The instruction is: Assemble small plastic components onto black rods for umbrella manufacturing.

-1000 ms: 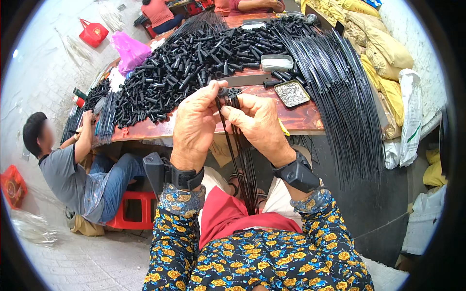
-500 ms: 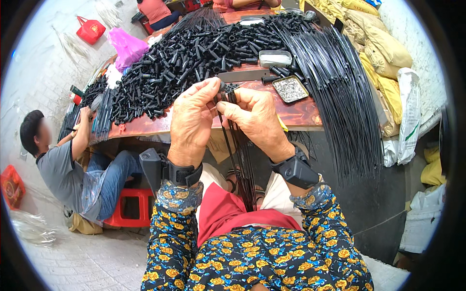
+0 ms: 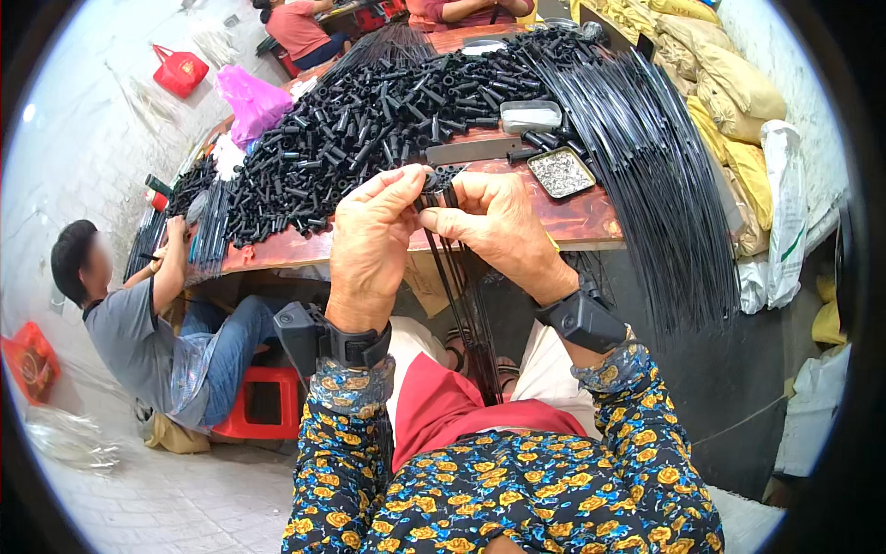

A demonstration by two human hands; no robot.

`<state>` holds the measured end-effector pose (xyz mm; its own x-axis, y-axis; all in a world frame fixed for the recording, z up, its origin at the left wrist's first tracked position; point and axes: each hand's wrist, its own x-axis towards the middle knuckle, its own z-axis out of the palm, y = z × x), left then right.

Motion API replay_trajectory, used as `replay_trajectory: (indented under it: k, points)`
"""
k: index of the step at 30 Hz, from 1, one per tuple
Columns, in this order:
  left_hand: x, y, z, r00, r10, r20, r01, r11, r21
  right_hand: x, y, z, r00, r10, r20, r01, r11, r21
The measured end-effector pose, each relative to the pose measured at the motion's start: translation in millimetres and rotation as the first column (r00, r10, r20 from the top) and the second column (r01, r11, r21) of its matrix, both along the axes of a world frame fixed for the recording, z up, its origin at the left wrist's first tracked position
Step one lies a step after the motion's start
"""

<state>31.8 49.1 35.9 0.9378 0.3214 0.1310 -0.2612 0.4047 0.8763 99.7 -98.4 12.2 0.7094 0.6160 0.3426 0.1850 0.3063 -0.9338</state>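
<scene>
In front of my chest, my left hand point(image 3: 372, 242) pinches the top of a thin black rod, thumb against fingertips. Close beside it, my right hand point(image 3: 503, 231) is closed around the upper part of a bunch of thin black rods point(image 3: 469, 319). The rods hang down toward my lap, and small round dark ends stick up above the fingers. Exactly what sits at the left fingertips is partly hidden. Beyond the hands, a large heap of short black tubes point(image 3: 369, 129) covers the wooden table point(image 3: 591, 214).
Right of my hands lie a tin of small metal bits point(image 3: 562, 173), a clear plastic box point(image 3: 531, 116) and a flat metal bar point(image 3: 473, 151). Long black rods point(image 3: 646, 203) drape over the table edge. Yellow sacks point(image 3: 729, 69) line the right. A person point(image 3: 138, 332) works at left.
The view has shifted slightly, so the scene sits a little further right. My hands stay together on the rods, the left fingertips still at their tops.
</scene>
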Motion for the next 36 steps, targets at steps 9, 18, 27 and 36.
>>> replay_trajectory:
  k: [9,18,27,36]
  points:
    - [-10.0,-0.6,10.7,0.987,-0.161,-0.009,0.161,0.987,-0.031,-5.8,-13.3,15.1,0.991,0.098,-0.096,-0.102,0.994,-0.035]
    - [-12.6,-4.4,2.1,0.997,-0.081,0.018,0.079,0.993,0.093,-1.2,-13.7,14.5,0.974,0.167,-0.153,-0.165,0.986,0.025]
    - [-9.6,-2.8,-3.9,0.992,-0.077,0.098,0.061,0.985,0.159,10.0,-18.0,-1.0,0.957,0.265,-0.12,-0.255,0.962,0.097]
    - [-10.7,-0.4,-5.6,0.97,-0.222,0.101,0.215,0.974,0.071,9.2,-28.6,8.3,0.955,0.239,-0.176,-0.236,0.971,0.039]
